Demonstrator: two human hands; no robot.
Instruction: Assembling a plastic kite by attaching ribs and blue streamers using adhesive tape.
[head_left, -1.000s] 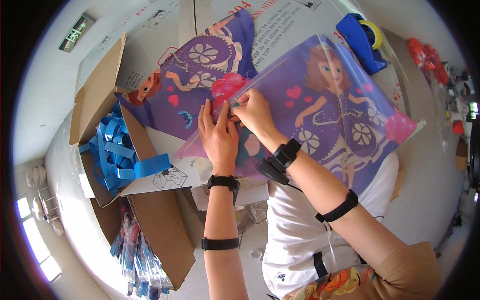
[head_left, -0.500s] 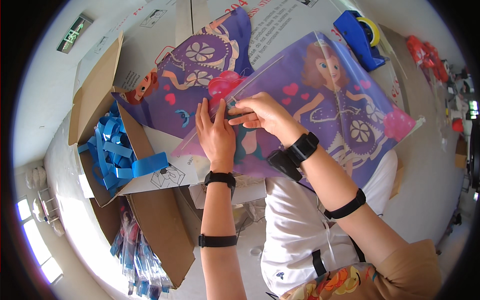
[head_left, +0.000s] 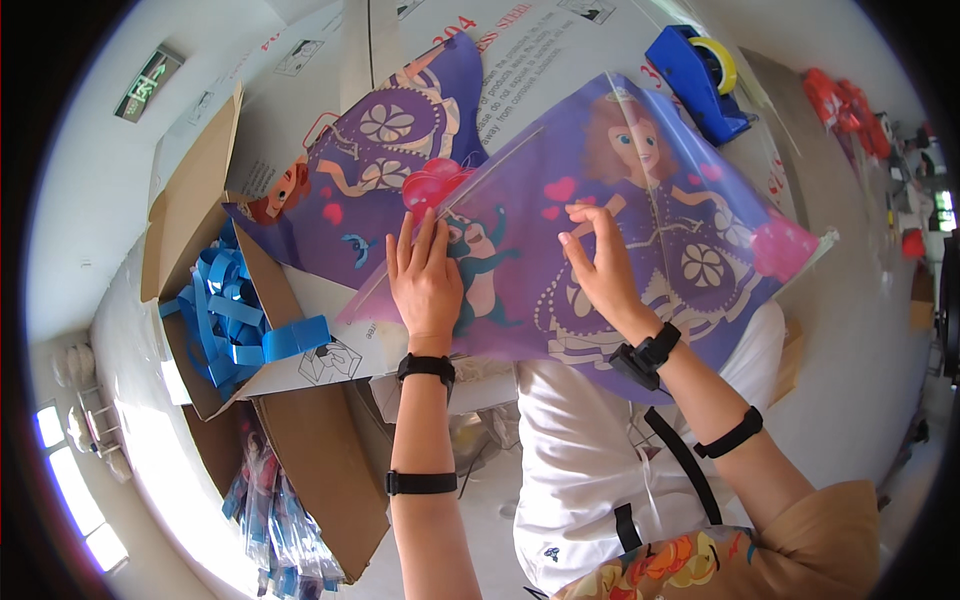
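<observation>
A thin purple plastic sheet (head_left: 520,190), like a kite sail, is spread over the work surface, printed with a cartoon princess, hearts and balloons. A pale straight strip or rod runs slantwise along its edge, beside my left hand (head_left: 427,280). That hand lies flat on the sheet, fingers stretched out and pointing away from me. To its right, my right hand (head_left: 607,265) hovers above the print, thumb and index finger apart and nothing visible between them. A second printed part (head_left: 375,150), with the same figure lying sideways, lies beyond my left hand.
A blue tape dispenser (head_left: 695,85) with a yellow roll stands at the far right. At left, an open cardboard box (head_left: 270,275) holds blue ribbon strips (head_left: 225,310). Below it, another box (head_left: 325,470) has several plastic-wrapped packets (head_left: 275,520). Printed white board (head_left: 530,60) lies underneath.
My right hand has moved away from my left hand, to the right over the sheet, and its fingers have parted. My left hand stays nearly in place, pressed flatter.
</observation>
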